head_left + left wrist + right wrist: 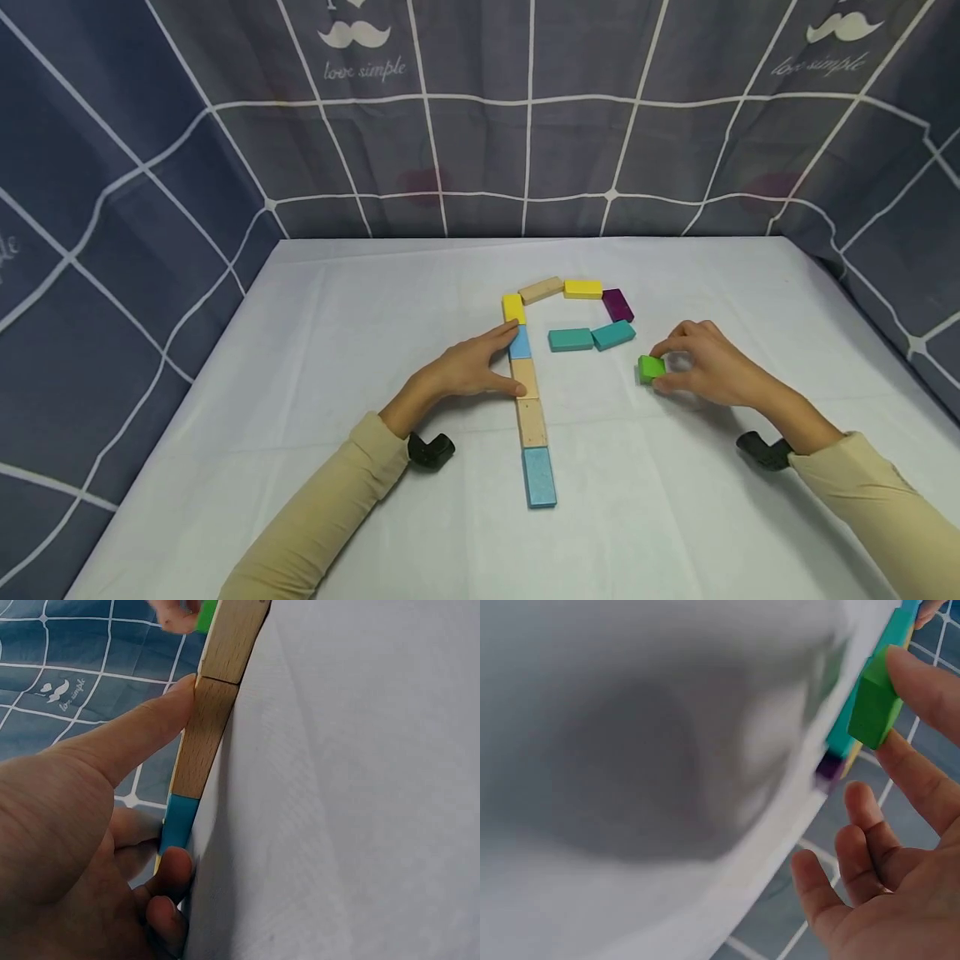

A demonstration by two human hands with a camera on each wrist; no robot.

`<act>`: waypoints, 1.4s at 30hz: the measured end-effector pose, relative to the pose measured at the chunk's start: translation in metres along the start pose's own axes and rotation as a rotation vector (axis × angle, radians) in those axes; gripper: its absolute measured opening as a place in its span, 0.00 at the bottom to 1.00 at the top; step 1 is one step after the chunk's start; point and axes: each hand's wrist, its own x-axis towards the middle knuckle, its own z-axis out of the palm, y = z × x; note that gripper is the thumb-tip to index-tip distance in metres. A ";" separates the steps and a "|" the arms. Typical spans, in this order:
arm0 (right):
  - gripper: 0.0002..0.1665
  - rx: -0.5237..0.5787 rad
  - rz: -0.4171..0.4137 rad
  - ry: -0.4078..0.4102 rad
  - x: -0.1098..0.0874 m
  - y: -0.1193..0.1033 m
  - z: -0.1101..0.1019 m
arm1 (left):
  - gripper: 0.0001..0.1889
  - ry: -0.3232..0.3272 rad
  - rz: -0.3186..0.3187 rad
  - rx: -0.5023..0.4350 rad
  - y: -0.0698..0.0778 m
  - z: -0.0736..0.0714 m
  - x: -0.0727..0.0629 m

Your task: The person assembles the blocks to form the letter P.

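Note:
In the head view a column of flat blocks runs toward me: a yellow block (513, 308), a light blue block (520, 342), two plain wooden blocks (532, 422) and a larger blue block (539, 477). My left hand (474, 365) rests along the column's left side. Its thumb touches a wooden block (205, 735), and its other fingers reach to the blue block (180, 820). Between thumb and finger my right hand (705, 362) pinches a green block (874, 701), held just above the cloth, right of the column.
From the column's top a loop curves right: a wooden block (542, 290), a yellow block (582, 289), a purple block (618, 305) and two teal blocks (571, 340). White cloth (360, 333) covers the table. A grey checked curtain (480, 150) stands behind and at both sides.

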 end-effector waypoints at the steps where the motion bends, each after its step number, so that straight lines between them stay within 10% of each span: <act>1: 0.20 0.008 0.000 0.000 0.005 -0.004 0.000 | 0.55 0.003 -0.001 0.003 0.000 0.000 0.000; 19: 0.21 -0.011 -0.174 0.015 0.094 -0.079 0.039 | 0.54 0.005 0.017 0.002 -0.001 -0.001 0.002; 42: 0.20 -0.095 -0.173 -0.026 0.112 -0.082 0.053 | 0.55 0.000 0.004 0.012 0.000 0.000 0.002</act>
